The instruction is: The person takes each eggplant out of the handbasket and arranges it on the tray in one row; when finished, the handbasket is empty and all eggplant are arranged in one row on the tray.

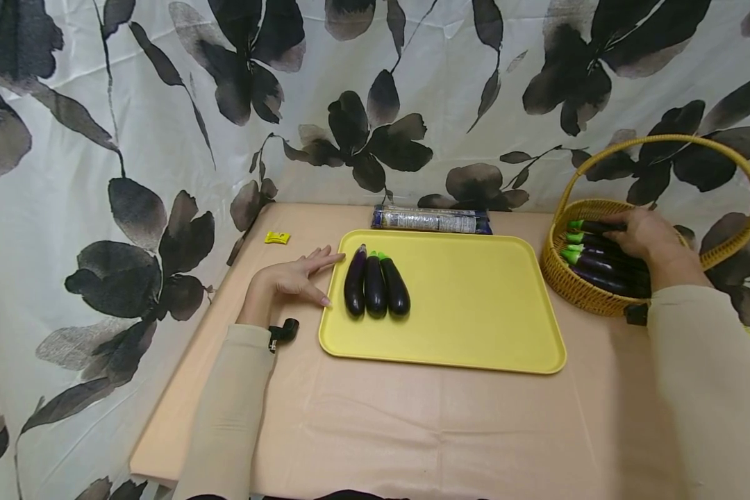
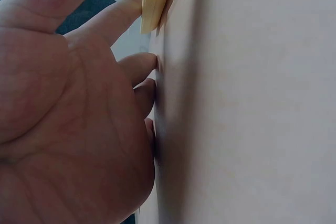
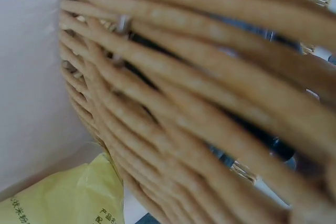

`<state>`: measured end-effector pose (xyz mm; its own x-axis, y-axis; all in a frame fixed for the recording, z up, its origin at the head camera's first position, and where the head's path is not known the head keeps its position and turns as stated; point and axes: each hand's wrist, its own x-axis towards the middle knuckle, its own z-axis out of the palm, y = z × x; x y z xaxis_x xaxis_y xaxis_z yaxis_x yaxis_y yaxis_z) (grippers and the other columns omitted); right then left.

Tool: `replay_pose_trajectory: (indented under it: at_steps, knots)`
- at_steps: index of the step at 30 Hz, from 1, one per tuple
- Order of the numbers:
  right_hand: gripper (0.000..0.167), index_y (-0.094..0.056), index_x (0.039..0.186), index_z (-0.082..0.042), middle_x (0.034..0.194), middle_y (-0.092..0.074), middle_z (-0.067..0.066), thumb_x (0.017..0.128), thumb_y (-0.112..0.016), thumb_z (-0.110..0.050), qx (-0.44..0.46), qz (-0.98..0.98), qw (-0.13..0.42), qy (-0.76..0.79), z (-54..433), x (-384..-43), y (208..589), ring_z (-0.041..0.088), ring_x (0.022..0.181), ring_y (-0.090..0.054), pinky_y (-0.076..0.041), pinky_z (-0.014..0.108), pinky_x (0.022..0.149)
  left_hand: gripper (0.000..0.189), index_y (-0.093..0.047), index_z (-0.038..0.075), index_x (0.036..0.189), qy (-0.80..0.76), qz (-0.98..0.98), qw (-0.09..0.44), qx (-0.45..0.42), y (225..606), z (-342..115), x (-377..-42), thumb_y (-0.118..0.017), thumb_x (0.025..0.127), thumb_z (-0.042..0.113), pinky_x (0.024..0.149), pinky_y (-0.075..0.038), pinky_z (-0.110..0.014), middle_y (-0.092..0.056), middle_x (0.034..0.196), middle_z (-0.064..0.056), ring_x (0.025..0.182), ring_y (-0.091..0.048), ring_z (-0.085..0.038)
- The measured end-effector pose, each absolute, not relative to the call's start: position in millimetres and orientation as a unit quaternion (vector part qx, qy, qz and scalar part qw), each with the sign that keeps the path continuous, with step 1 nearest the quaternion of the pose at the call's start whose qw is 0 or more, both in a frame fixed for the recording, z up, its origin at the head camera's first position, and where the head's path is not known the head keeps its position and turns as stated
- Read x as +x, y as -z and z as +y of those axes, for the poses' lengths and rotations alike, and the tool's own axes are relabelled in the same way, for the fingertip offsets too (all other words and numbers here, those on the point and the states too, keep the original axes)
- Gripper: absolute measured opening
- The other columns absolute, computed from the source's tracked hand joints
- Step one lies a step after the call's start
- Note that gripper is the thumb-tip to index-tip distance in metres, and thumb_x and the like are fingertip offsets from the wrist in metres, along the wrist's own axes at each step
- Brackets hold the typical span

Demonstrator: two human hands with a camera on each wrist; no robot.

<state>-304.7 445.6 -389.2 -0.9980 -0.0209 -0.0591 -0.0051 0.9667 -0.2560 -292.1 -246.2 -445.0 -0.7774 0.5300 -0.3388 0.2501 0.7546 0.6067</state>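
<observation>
Three dark purple eggplants (image 1: 375,286) lie side by side at the left end of a yellow tray (image 1: 475,305). My left hand (image 1: 294,278) rests at the tray's left edge, its thumb and a finger touching the rim; the left wrist view shows its palm and the tray's edge (image 2: 156,3). On the right, my right hand (image 1: 646,243) reaches into a wicker basket (image 1: 590,302) under its arched handle. Its thumb and fingers pinch the uppermost eggplant (image 1: 590,226), with more eggplants (image 1: 609,269) beside it. In the right wrist view, basket weave (image 3: 173,82) hides the hand.
Behind the tray lies a dark blue and silver package (image 1: 431,221). A small yellow packet (image 1: 278,237) sits at the table's back left. A yellow printed bag (image 3: 68,195) shows beside the basket in the right wrist view. Floral cloth (image 1: 375,146) hangs behind the table.
</observation>
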Motion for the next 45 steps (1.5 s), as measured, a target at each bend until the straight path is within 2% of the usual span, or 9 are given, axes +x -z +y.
replay_pose_trajectory:
  at_steps: [12,20,28,31,36,40,42,44,45]
  knots:
    - [0.051,-0.048,0.152,-0.004,0.146,-0.040,0.044,0.111,-0.046,-0.034,0.007,0.992,0.020,0.122,430.5,-296.0,380.8,0.067,0.130,-0.036,-0.025,0.079,0.111,0.117,-0.028,0.043,0.164,-0.279,0.901,0.256,0.212,444.8,-246.4,-292.5,-0.094,0.068,0.056,0.126,0.008,-0.067,0.007,0.177,0.000,0.162,0.017,-0.033]
    - [0.048,-0.051,0.153,-0.009,0.141,-0.049,0.042,0.111,-0.050,-0.032,0.022,0.981,-0.075,0.175,405.3,-268.6,383.9,0.063,0.121,-0.045,-0.034,0.078,0.102,0.116,-0.027,0.042,0.164,-0.271,0.903,0.254,0.215,443.2,-246.4,-292.4,-0.093,0.069,0.056,0.126,0.008,-0.068,0.007,0.177,-0.002,0.162,0.016,-0.034]
    - [0.056,-0.037,0.162,-0.023,0.157,-0.039,0.036,0.111,-0.040,-0.045,0.052,0.967,-0.072,0.238,384.1,-241.1,378.9,0.061,0.140,-0.033,-0.029,0.079,0.108,0.117,-0.029,0.042,0.164,-0.280,0.901,0.255,0.210,443.4,-244.8,-292.4,-0.094,0.068,0.056,0.126,0.008,-0.067,0.007,0.177,0.000,0.162,0.016,-0.033]
    - [0.056,-0.033,0.163,-0.026,0.156,-0.040,0.036,0.111,-0.039,-0.046,0.049,0.963,-0.067,0.256,379.1,-235.7,378.8,0.060,0.140,-0.035,-0.032,0.078,0.106,0.117,-0.029,0.041,0.164,-0.284,0.900,0.254,0.210,444.1,-244.5,-292.6,-0.094,0.067,0.055,0.127,0.008,-0.066,0.006,0.177,0.000,0.162,0.016,-0.032]
    - [0.057,-0.030,0.164,-0.024,0.151,-0.045,0.037,0.112,-0.040,-0.042,0.035,0.957,-0.080,0.278,376.4,-233.2,379.0,0.056,0.130,-0.043,-0.040,0.073,0.097,0.116,-0.029,0.041,0.164,-0.287,0.899,0.255,0.211,445.7,-244.4,-293.7,-0.095,0.068,0.054,0.127,0.009,-0.066,0.006,0.177,-0.001,0.162,0.016,-0.033]
    - [0.058,-0.024,0.166,-0.029,0.153,-0.043,0.037,0.112,-0.037,-0.044,0.035,0.952,-0.077,0.293,375.1,-231.0,377.4,0.053,0.126,-0.046,-0.044,0.071,0.096,0.116,-0.029,0.040,0.164,-0.288,0.898,0.257,0.210,445.6,-244.1,-293.7,-0.094,0.069,0.053,0.127,0.009,-0.066,0.007,0.177,-0.001,0.162,0.017,-0.033]
    - [0.057,-0.020,0.166,-0.034,0.154,-0.042,0.036,0.112,-0.035,-0.045,0.040,0.951,-0.075,0.298,373.4,-229.0,375.4,0.051,0.121,-0.049,-0.048,0.066,0.090,0.115,-0.029,0.040,0.164,-0.285,0.899,0.257,0.211,444.9,-243.9,-293.5,-0.094,0.070,0.053,0.127,0.009,-0.066,0.007,0.177,-0.001,0.162,0.016,-0.033]
    - [0.056,-0.020,0.165,-0.037,0.151,-0.046,0.034,0.112,-0.034,-0.044,0.044,0.950,-0.078,0.298,371.4,-227.1,373.2,0.046,0.105,-0.054,-0.050,0.053,0.076,0.115,-0.029,0.040,0.164,-0.282,0.900,0.256,0.213,444.1,-243.8,-293.6,-0.094,0.070,0.053,0.127,0.008,-0.066,0.007,0.177,-0.001,0.162,0.016,-0.032]
    - [0.055,-0.021,0.165,-0.038,0.147,-0.049,0.032,0.112,-0.034,-0.045,0.044,0.950,-0.081,0.298,370.4,-225.9,372.4,0.042,0.094,-0.053,-0.047,0.047,0.068,0.115,-0.029,0.039,0.164,-0.281,0.900,0.255,0.214,443.5,-243.7,-293.5,-0.094,0.070,0.053,0.127,0.008,-0.066,0.006,0.177,-0.002,0.162,0.016,-0.032]
